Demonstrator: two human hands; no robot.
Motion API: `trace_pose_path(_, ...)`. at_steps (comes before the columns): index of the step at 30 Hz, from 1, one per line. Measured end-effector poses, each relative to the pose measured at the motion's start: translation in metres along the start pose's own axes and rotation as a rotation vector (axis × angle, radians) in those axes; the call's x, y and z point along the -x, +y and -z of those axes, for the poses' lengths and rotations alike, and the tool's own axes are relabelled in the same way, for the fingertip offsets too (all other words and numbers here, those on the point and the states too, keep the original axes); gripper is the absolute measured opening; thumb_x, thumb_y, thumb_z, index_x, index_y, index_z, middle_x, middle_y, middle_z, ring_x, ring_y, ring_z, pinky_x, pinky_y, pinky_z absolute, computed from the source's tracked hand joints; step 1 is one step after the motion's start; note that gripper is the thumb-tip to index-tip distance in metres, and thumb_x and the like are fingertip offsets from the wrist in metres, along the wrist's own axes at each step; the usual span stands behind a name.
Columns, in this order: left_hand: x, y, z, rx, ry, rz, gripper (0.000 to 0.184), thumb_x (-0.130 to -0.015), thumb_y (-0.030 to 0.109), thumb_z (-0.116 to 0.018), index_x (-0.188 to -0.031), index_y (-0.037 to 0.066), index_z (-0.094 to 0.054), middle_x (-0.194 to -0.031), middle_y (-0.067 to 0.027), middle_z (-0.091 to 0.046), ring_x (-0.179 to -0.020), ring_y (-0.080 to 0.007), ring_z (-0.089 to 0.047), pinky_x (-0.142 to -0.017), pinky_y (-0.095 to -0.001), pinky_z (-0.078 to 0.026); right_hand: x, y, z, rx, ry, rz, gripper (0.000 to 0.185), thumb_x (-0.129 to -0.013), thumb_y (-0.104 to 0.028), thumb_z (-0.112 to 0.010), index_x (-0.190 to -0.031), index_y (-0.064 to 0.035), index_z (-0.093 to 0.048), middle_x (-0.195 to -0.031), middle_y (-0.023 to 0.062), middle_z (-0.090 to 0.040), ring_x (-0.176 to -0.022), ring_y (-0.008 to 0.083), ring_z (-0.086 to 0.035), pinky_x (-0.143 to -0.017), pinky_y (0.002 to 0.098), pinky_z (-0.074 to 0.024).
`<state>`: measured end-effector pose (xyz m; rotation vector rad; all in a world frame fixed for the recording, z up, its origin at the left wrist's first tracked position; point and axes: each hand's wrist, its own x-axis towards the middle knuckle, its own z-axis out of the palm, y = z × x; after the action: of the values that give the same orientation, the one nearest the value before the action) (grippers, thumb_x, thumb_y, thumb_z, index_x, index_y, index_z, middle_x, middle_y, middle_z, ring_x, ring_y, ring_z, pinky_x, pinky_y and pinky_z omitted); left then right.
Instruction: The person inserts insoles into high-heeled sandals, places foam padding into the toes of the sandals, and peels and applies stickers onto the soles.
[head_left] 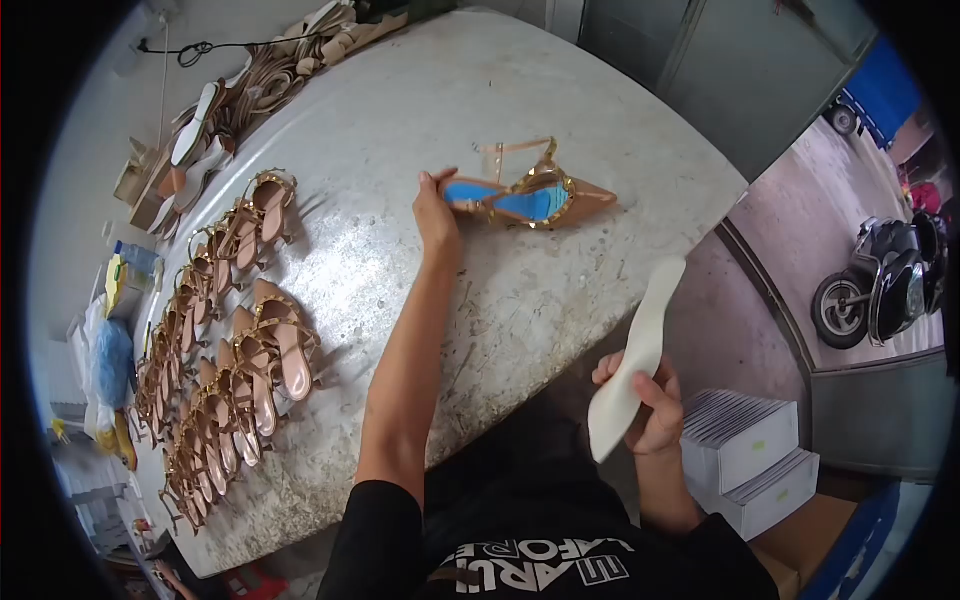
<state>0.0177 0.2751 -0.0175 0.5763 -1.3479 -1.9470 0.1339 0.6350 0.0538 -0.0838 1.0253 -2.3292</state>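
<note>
A: Nearest us, a black T-shirt (540, 540) with pale lettering; and right beyond it, at the near right edge of the bench (350, 140), the right hand (657, 415) has a white sole-shaped piece (632, 365); that grip is narrow, thumb pressed on one face, fingers curled behind!

B: Held up at a slant, too, its far end leaning right; and look to the right of that hand, white boxes (745, 440) stacked in two steps below bench height!

A: Swing left; rows of tan shoes (257, 385) with gold studs crowd that side of the bench, well apart from both hands!

B: Now farther up the middle; the left hand (437, 215) has its grip closed on the heel end of a studded shoe (592, 204); pointed toe to the right, bright blue inside, straps on the far side; whether it touches the bench, I cannot tell!

A: And the far left edge, a heap of sole-shaped pieces (265, 88); far right, beyond the doorway, a parked motorbike (895, 285); farther again, a blue-covered truck (885, 95)!
</note>
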Motion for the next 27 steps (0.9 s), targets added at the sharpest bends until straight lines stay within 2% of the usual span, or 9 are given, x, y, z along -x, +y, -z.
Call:
trace_pose_path(3, 0.039, 0.037, -0.007, -0.266, 0.203, -0.103, 0.060, -0.108, 0.042, -0.036, -0.094, -0.006, -0.069, -0.084, -0.0117, -0.069, -0.077, -0.0181, -0.062, -0.078, -0.0331, -0.051, 0.007, -0.012, -0.024, -0.028, -0.146, 0.113, 0.059, -0.080, -0.004, -0.066, -0.136, 0.0087, -0.052, -0.120, 0.0201, -0.059, -0.132, 0.0442, -0.050, -0.116, 0.0523, -0.0364)
trace_pose_path(6, 0.090, 0.084, 0.057, -0.247, 0.112, -0.172, 0.067, -0.107, 0.050, -0.036, -0.081, -0.003, -0.068, -0.070, -0.0100, -0.066, -0.064, -0.0171, -0.060, -0.063, -0.0301, -0.049, 0.026, -0.007, 0.011, 0.065, -0.273, 0.131, 0.069, -0.075, -0.001, -0.060, -0.142, 0.0072, -0.045, -0.139, 0.0283, -0.049, -0.138, 0.0464, -0.042, -0.115, 0.0542, -0.0393)
trace_pose_path(8, 0.131, 0.112, 0.097, -0.297, 0.168, 0.018, 0.077, -0.106, 0.057, -0.031, -0.075, -0.003, -0.067, -0.065, -0.0096, -0.064, -0.062, -0.0162, -0.059, -0.061, -0.0281, -0.048, 0.038, -0.001, 0.007, 0.079, -0.258, 0.125, 0.067, -0.075, -0.005, -0.062, -0.139, 0.0073, -0.047, -0.136, 0.0297, -0.050, -0.123, 0.0407, -0.057, -0.101, 0.0484, -0.0517)
trace_pose_path(9, 0.147, 0.117, 0.121, -0.288, 0.168, 0.132, 0.082, -0.106, 0.061, -0.026, -0.074, -0.003, -0.067, -0.066, -0.0091, -0.065, -0.063, -0.0155, -0.059, -0.063, -0.0274, -0.047, 0.044, 0.004, 0.023, 0.191, -0.254, 0.064, 0.068, -0.074, -0.008, -0.063, -0.138, 0.0088, -0.047, -0.120, 0.0264, -0.059, -0.091, 0.0287, -0.065, -0.077, 0.0384, -0.0543)
trace_pose_path(12, 0.177, 0.110, 0.169, -0.361, 0.163, 0.130, 0.088, -0.104, 0.066, -0.022, -0.072, -0.002, -0.067, -0.067, -0.0097, -0.065, -0.067, -0.0182, -0.061, -0.070, -0.0269, -0.049, 0.035, 0.017, -0.021, 0.387, -0.261, -0.062, 0.070, -0.077, -0.015, -0.068, -0.137, 0.0134, -0.045, -0.084, 0.0122, -0.060, -0.065, 0.0166, -0.054, -0.064, 0.0301, -0.0442)
trace_pose_path(16, 0.200, 0.110, 0.182, 0.007, -0.011, 0.141, 0.077, -0.105, 0.063, -0.026, -0.115, -0.004, -0.062, -0.106, -0.0128, -0.069, -0.093, -0.0180, -0.063, -0.084, -0.0320, -0.052, 0.032, 0.015, -0.052, 0.815, -0.405, -0.102, 0.059, -0.084, -0.018, -0.069, -0.131, 0.0124, -0.049, -0.102, 0.0188, -0.067, -0.081, 0.0173, -0.064, -0.076, 0.0303, -0.0512)
trace_pose_path(21, 0.205, 0.110, 0.184, -0.125, -0.058, 0.147, 0.067, -0.108, 0.055, -0.029, -0.124, -0.004, -0.056, -0.106, -0.0117, -0.068, -0.092, -0.0147, -0.062, -0.085, -0.0297, -0.051, 0.026, -0.008, -0.045, 0.907, -0.281, -0.147, 0.064, -0.083, -0.007, -0.071, -0.138, 0.0153, -0.047, -0.121, 0.0243, -0.066, -0.101, 0.0203, -0.068, -0.082, 0.0261, -0.0539)
trace_pose_path(25, 0.204, 0.117, 0.183, 0.079, -0.073, 0.278, 0.074, -0.107, 0.058, -0.024, -0.128, -0.007, -0.051, -0.105, -0.0119, -0.067, -0.095, -0.0165, -0.062, -0.088, -0.0323, -0.051, 0.016, -0.013, -0.035, 1.021, -0.531, -0.238, 0.064, -0.085, -0.001, -0.070, -0.142, 0.0147, -0.045, -0.119, 0.0246, -0.067, -0.091, 0.0202, -0.071, -0.073, 0.0261, -0.0565)
trace_pose_path(27, 0.203, 0.118, 0.183, 0.022, -0.131, 0.257, 0.078, -0.105, 0.062, -0.019, -0.127, -0.005, -0.052, -0.105, -0.0123, -0.067, -0.098, -0.0183, -0.062, -0.091, -0.0342, -0.051, 0.010, -0.021, -0.051, 1.000, -0.429, -0.410, 0.060, -0.086, -0.002, -0.070, -0.139, 0.0136, -0.049, -0.114, 0.0232, -0.068, -0.084, 0.0187, -0.070, -0.068, 0.0256, -0.0556)
